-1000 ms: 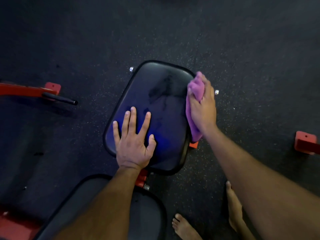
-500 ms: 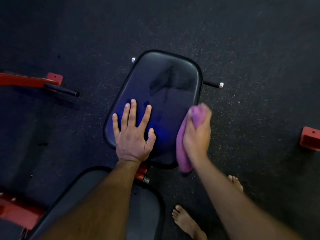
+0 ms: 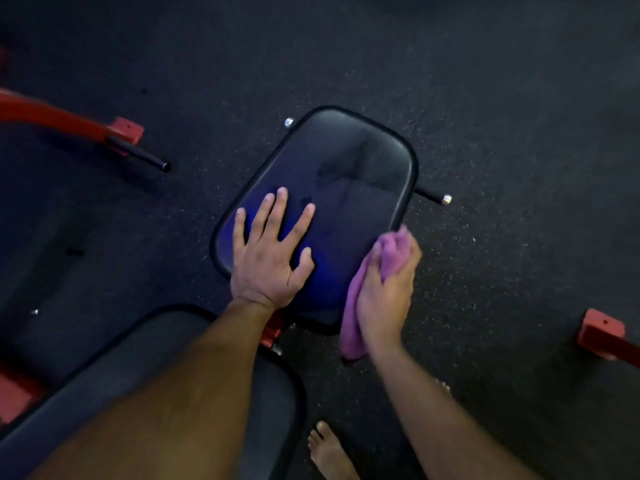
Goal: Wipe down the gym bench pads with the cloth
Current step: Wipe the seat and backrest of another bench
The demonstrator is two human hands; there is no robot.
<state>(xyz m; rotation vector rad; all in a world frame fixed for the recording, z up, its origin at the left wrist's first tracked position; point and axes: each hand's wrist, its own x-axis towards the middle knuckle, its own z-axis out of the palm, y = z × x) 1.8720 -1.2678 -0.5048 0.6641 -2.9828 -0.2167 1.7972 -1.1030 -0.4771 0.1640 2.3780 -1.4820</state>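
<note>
From the head camera, the left hand [image 3: 268, 263] lay flat on the near part of the dark seat pad [image 3: 346, 188], its fingers straight and spread apart. The right hand [image 3: 386, 296] had its fingers curled around a bunched purple cloth [image 3: 356, 299], which it held against the pad's near right edge, one end hanging below the hand. A second, larger pad [image 3: 270, 393] sat closer in, and a bare foot [image 3: 329, 452] stood on the dark speckled floor [image 3: 485, 98].

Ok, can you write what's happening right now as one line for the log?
step: wiping seat pad | left hand: flat on pad | right hand: grips purple cloth at pad's right edge | back pad: untouched
</note>
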